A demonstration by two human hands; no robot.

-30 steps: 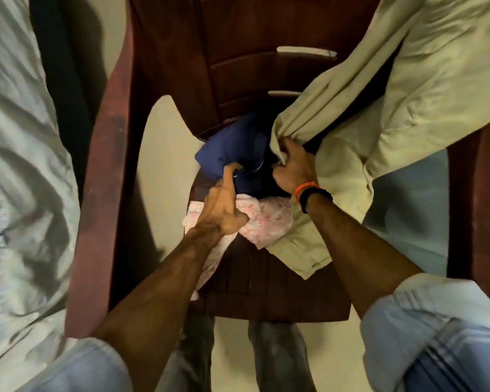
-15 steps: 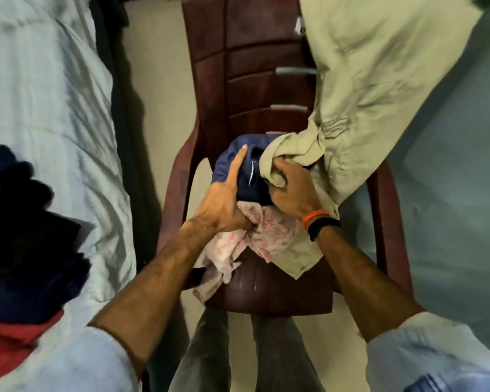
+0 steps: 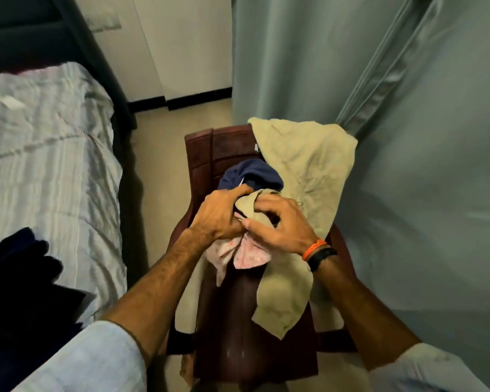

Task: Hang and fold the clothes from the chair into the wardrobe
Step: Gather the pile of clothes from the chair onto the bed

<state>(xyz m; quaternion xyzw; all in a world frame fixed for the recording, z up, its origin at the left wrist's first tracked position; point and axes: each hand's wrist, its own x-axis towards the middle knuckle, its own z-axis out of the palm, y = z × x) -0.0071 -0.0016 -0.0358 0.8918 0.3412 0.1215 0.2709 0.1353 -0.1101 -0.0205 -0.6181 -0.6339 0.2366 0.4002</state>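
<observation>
The task looks barely begun: the khaki garment (image 3: 309,171), navy garment (image 3: 252,174) and pink cloth (image 3: 246,253) all lie on the chair (image 3: 238,329). Left hand (image 3: 219,215) and right hand (image 3: 280,224) both grip the bundle; no wardrobe shows.

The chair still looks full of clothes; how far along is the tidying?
Early. Nothing shows as hung or folded. Both hands, left hand and right hand, grip the khaki garment on the chair. A navy piece and pink floral cloth wait there.
</observation>
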